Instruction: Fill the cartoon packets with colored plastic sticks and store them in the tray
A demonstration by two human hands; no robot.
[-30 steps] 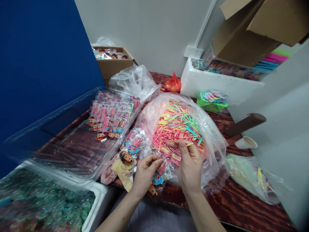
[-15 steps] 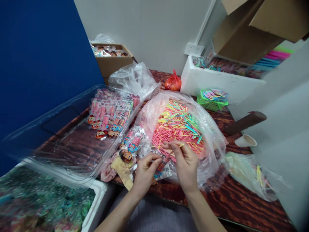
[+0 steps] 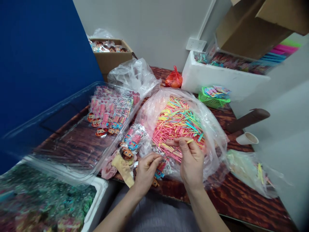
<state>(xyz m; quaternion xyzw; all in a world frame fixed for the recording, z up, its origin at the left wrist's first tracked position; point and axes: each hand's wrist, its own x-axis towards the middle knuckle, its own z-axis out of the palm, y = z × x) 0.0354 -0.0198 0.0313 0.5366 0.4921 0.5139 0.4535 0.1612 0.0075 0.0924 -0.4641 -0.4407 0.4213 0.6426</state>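
My left hand [image 3: 146, 170] is closed in a pinch at the left edge of a small clear printed packet [image 3: 163, 163] with pink sticks showing in it and a cartoon head at its lower end. To its right, my right hand [image 3: 192, 162] pinches a thin yellow stick [image 3: 190, 141] between thumb and fingers. A pink stick [image 3: 175, 149] also juts from that hand toward the packet. Behind both hands lies a large clear plastic bag [image 3: 212, 129], spread wide around a heap of thin pink, yellow, green and blue sticks [image 3: 178, 120]. More cartoon packets [image 3: 131, 141] lie left of the bag.
Filled packets [image 3: 108, 111] lie in a clear plastic tray [image 3: 70, 141] at left. Foam boxes stand at the lower left [image 3: 96, 190] and back right [image 3: 219, 75]. A green basket [image 3: 213, 100], a paper cup [image 3: 247, 138] and a red bag [image 3: 173, 78] are on the wooden table.
My right hand has moved slightly right, away from my left hand, with the yellow stick still in its fingers. My left hand stays nearly in place. The camera view has shifted a little.
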